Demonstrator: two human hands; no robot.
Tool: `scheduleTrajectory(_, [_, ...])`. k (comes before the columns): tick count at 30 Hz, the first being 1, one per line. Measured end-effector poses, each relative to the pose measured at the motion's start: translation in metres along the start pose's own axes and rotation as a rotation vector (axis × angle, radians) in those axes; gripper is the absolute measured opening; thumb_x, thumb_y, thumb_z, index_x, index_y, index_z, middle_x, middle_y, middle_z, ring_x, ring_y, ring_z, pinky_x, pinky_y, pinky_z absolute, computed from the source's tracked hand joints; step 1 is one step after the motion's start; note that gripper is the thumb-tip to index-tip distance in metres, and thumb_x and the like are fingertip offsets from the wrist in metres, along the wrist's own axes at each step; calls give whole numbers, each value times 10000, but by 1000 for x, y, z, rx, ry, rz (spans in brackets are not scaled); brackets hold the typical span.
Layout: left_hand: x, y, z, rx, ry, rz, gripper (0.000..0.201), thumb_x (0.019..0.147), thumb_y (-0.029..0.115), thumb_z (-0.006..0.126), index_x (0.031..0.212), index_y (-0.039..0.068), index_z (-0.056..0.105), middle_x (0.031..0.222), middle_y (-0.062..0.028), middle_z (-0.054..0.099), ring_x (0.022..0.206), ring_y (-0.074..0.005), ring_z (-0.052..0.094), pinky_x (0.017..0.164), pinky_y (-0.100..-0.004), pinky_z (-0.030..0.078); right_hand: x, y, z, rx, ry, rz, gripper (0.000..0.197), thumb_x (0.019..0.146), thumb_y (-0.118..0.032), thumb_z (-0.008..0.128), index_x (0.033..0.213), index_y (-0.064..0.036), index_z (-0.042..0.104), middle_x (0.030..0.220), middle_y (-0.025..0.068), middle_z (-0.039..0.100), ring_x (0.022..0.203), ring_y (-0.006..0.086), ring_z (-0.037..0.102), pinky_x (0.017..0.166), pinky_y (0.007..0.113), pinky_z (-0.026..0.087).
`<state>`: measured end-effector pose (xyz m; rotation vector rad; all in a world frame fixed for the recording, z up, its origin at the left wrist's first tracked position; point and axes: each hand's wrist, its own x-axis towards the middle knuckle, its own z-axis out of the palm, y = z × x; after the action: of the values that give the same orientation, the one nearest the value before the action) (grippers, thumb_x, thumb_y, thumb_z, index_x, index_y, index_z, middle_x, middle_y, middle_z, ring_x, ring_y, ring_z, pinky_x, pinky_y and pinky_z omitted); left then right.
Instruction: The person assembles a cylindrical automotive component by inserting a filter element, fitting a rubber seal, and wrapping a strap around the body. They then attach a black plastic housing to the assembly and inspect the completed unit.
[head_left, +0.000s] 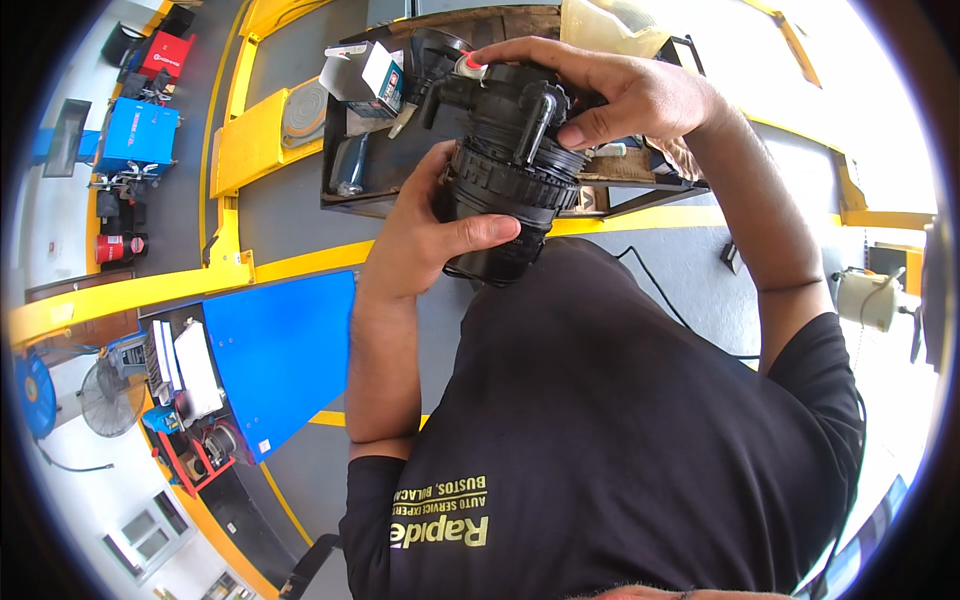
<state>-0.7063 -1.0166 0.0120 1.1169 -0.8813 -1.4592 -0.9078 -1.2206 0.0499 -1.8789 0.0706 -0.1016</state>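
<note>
A black plastic canister that looks like a filter housing (515, 185) is held up in front of my chest, over the near side of a dark metal tray (345, 208). It has a ribbed collar and curved pipe fittings at its top. My left hand (412, 240) is closed round the lower body, the thumb lying across its near side. At the top, my right hand (640, 95) grips the fittings end. Its thumb presses by the collar, and its index finger reaches across to a small red-and-white cap (470, 66). The other right fingers are partly hidden behind the housing.
An opened white-and-teal carton (365, 80) stands in the tray at the left, and a translucent yellowish container (610, 28) at the back. Yellow lift arms (250, 145) lie left of the tray. A blue panel (285, 350) is at lower left; a black cable (660, 290) crosses the floor.
</note>
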Motion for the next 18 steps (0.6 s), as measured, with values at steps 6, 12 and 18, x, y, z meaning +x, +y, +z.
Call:
scheduleTrajectory(6, [1,-7,-7,53,-52,79,888,750,104,949,1476,-42,459,1260,-124,679,1168,-199,659,1048,-342,514,-11,3,10,7,58,-50,923,909,-170,779,1678,-73,278,1493,158,555,1391,260,539,1203,397,393])
scheduleTrajectory(12, [17,5,-44,17,-184,-167,1000,723,237,974,1519,-30,430,1304,-160,647,1219,-226,646,1081,-356,512,-12,26,20,411,194,159,830,925,-170,790,1623,-80,350,1408,148,593,1298,242,600,1148,404,461])
scheduleTrajectory(18, [13,1,-51,100,-4,-94,1020,709,386,975,1500,-14,471,1363,-183,638,1232,-246,669,1084,-343,531,-23,51,27,759,289,196,805,867,-119,838,1552,-101,416,1375,159,605,1266,263,635,1105,415,522])
